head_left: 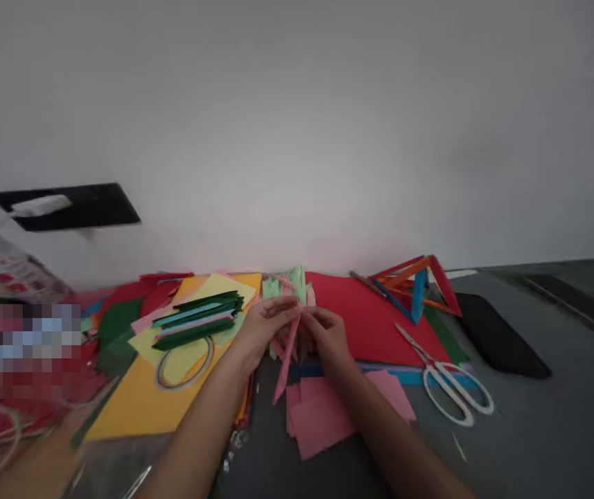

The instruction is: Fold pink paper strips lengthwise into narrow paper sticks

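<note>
A narrow folded pink paper strip [287, 360] slants down from between my two hands. My left hand [272, 317] pinches it near its upper end. From the other side, my right hand [326, 326] closes on the same end, its fingertips almost meeting the left ones. Behind my hands lie pale green paper strips [297, 277] and more pink strips, partly hidden by my fingers. Below my right wrist, pink paper sheets [322, 419] lie in a loose stack on the dark table.
White-handled scissors [447, 388] lie right of a red sheet [369, 319], near a black phone-like slab [499, 336]. A colourful folded-paper frame [418, 287] stands behind. Left are dark green strips [197, 322], a tape ring [164, 374] and yellow-orange sheets [135, 412]. A wall [297, 138] rises behind.
</note>
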{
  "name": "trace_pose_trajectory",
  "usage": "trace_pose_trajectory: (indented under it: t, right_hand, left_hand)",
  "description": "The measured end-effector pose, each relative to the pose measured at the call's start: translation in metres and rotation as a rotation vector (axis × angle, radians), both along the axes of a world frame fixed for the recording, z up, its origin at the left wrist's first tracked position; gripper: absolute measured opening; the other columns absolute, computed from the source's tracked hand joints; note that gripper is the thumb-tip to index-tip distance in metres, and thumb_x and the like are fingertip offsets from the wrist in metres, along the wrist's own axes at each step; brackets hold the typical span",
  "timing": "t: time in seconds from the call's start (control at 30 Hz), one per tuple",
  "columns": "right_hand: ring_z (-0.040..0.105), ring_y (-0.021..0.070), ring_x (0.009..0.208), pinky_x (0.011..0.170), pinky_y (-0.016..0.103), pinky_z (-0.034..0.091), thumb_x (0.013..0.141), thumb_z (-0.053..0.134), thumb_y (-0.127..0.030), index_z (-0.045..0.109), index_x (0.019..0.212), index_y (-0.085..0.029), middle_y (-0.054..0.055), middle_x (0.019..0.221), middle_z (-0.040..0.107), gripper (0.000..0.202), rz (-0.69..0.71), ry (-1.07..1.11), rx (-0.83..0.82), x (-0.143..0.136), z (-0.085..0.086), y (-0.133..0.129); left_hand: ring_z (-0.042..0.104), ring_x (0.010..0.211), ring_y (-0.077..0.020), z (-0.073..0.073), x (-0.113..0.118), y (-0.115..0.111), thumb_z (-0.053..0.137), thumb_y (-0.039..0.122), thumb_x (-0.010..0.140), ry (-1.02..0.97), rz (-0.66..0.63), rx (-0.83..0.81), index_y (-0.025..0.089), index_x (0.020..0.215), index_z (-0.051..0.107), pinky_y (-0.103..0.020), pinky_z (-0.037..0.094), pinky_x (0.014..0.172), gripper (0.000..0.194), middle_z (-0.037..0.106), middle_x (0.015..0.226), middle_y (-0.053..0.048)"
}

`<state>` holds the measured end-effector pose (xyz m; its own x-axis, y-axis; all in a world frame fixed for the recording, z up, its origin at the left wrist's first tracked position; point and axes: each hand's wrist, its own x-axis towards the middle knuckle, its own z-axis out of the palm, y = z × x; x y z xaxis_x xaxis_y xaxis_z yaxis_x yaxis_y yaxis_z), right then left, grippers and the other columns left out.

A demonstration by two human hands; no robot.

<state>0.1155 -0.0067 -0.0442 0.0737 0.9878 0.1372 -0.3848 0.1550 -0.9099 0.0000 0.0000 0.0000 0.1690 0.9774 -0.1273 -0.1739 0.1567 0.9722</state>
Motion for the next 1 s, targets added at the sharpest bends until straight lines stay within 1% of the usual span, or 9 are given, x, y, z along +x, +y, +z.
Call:
trace_pose_trajectory:
  t: [0.17, 0.33, 0.43, 0.53, 0.6, 0.73, 0.8, 0.9, 1.0]
  right_hand:
    - [0.037, 0.0053, 0.033, 0.033, 0.017, 0.029, 0.068, 0.058, -0.038, 0.06, 0.063, -0.015, -0.005, 0.041, 0.046, 0.024, 0.024, -0.006, 0.004, -0.001, -0.001, -0.001]
    - [0.036, 0.0048, 0.033, 0.032, 0.017, 0.027, 0.069, 0.056, -0.04, 0.056, 0.052, -0.015, -0.005, 0.041, 0.046, 0.03, 0.018, 0.082, -0.042, -0.003, 0.006, -0.006]
    - [0.036, 0.0044, 0.035, 0.034, 0.016, 0.028, 0.067, 0.06, -0.036, 0.059, 0.06, -0.015, -0.006, 0.042, 0.046, 0.023, 0.014, 0.075, -0.024, -0.003, 0.011, -0.007]
    - [0.042, 0.0056, 0.042, 0.039, 0.017, 0.033, 0.063, 0.064, -0.033, 0.06, 0.072, -0.015, -0.004, 0.052, 0.053, 0.02, 0.044, 0.069, -0.015, -0.005, 0.013, -0.008]
    - [0.043, 0.0058, 0.044, 0.041, 0.017, 0.033, 0.063, 0.064, -0.033, 0.059, 0.071, -0.015, -0.003, 0.055, 0.055, 0.02, 0.041, 0.032, -0.01, -0.006, 0.014, -0.008]
    - [0.041, 0.0059, 0.043, 0.042, 0.017, 0.033, 0.067, 0.06, -0.035, 0.057, 0.061, -0.014, -0.003, 0.05, 0.05, 0.022, 0.043, -0.11, 0.049, -0.008, 0.013, -0.009]
    - [0.04, 0.0061, 0.042, 0.042, 0.018, 0.032, 0.068, 0.059, -0.035, 0.056, 0.059, -0.014, -0.004, 0.048, 0.049, 0.023, 0.008, -0.169, 0.083, -0.008, 0.012, -0.009]
    - [0.039, 0.0064, 0.041, 0.041, 0.018, 0.031, 0.068, 0.058, -0.036, 0.057, 0.058, -0.015, -0.004, 0.046, 0.047, 0.024, -0.087, -0.218, 0.091, -0.008, 0.012, -0.009]
    - [0.039, 0.0069, 0.042, 0.041, 0.019, 0.03, 0.068, 0.057, -0.037, 0.057, 0.058, -0.015, -0.003, 0.046, 0.048, 0.025, -0.122, -0.24, 0.098, -0.008, 0.013, -0.009]
  left_hand:
    - [0.059, 0.068, -0.0114, 0.0, -0.001, 0.001, 0.073, 0.024, 0.054, -0.016, 0.033, 0.014, 0.015, 0.085, 0.064, -0.021, 0.045, 0.062, 0.033, 0.065, 0.082, -0.004]
    - [0.06, 0.068, -0.0131, 0.002, 0.0, 0.0, 0.074, 0.021, 0.052, -0.051, 0.054, -0.021, 0.014, 0.084, 0.064, -0.022, 0.047, 0.062, 0.035, 0.066, 0.08, -0.006]
    - [0.061, 0.068, -0.0137, 0.001, -0.002, 0.001, 0.074, 0.02, 0.052, -0.069, 0.054, -0.019, 0.014, 0.084, 0.064, -0.022, 0.047, 0.061, 0.034, 0.067, 0.08, -0.007]
    - [0.062, 0.069, -0.0136, 0.001, -0.003, 0.002, 0.073, 0.019, 0.053, -0.097, 0.102, -0.016, 0.014, 0.085, 0.063, -0.02, 0.047, 0.06, 0.033, 0.067, 0.08, -0.007]
    - [0.062, 0.069, -0.0129, 0.002, -0.002, 0.003, 0.073, 0.018, 0.053, -0.132, 0.136, -0.006, 0.014, 0.084, 0.063, -0.019, 0.047, 0.061, 0.033, 0.067, 0.079, -0.006]
    - [0.061, 0.065, -0.0107, 0.003, 0.0, 0.003, 0.074, 0.015, 0.051, -0.192, 0.158, 0.018, 0.014, 0.081, 0.062, -0.02, 0.046, 0.064, 0.033, 0.067, 0.073, -0.003]
    - [0.061, 0.066, -0.0104, 0.003, 0.001, 0.003, 0.074, 0.015, 0.05, -0.222, 0.169, 0.031, 0.014, 0.079, 0.062, -0.02, 0.046, 0.065, 0.031, 0.067, 0.072, -0.002]
    - [0.061, 0.068, -0.0113, 0.003, 0.003, 0.003, 0.073, 0.018, 0.052, -0.217, 0.188, 0.058, 0.015, 0.081, 0.062, -0.02, 0.045, 0.065, 0.031, 0.067, 0.074, -0.003]
    - [0.061, 0.068, -0.0128, 0.005, 0.004, 0.001, 0.071, 0.026, 0.055, -0.066, 0.145, 0.075, 0.014, 0.084, 0.064, -0.021, 0.045, 0.063, 0.031, 0.067, 0.076, -0.005]
